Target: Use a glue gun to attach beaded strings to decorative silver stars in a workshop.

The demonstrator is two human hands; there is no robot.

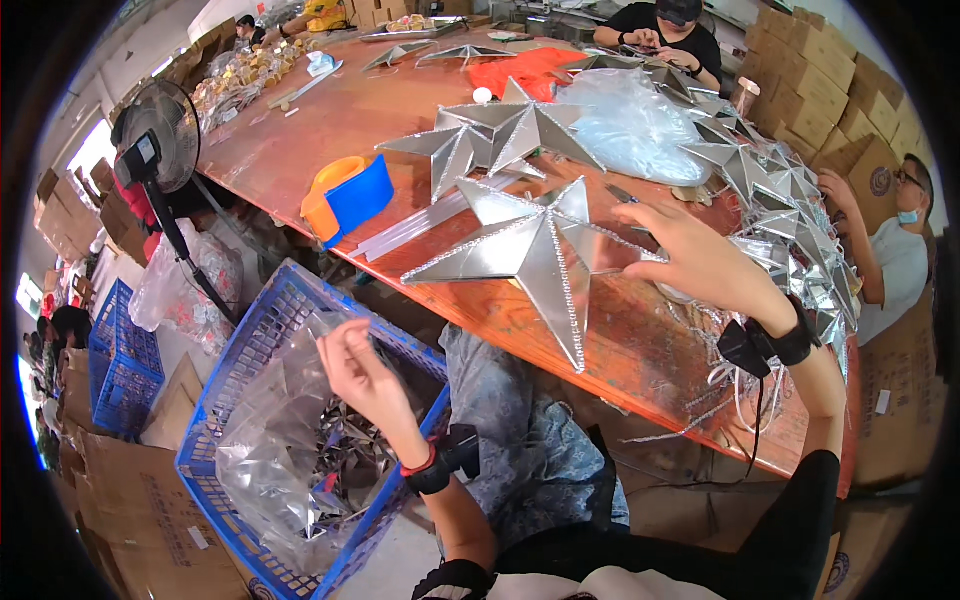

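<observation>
A silver five-pointed star (535, 250) with beaded-looking edges lies at the front edge of the table, before me. My right hand (705, 258) reaches over its right side, fingers apart; its fingertips are close to the star's right point. Just beyond those fingers lies a small dark-handled tool (622, 195), its kind unclear. My left hand (362, 385) hovers above a blue plastic crate (215, 405), fingers curled together, and whatever may be between them is hidden. Inside the crate, a clear plastic bag (265, 430) holds shiny silver pieces. More silver stars (490, 135) lie behind the first.
An orange and blue tape roll (350, 200) and clear strips (425, 220) lie left of the star. A stuffed plastic bag (635, 120) and piled stars (780, 200) occupy the right. A fan (160, 140) stands at left. Co-workers sit across and at right. A cord hangs from my right wrist.
</observation>
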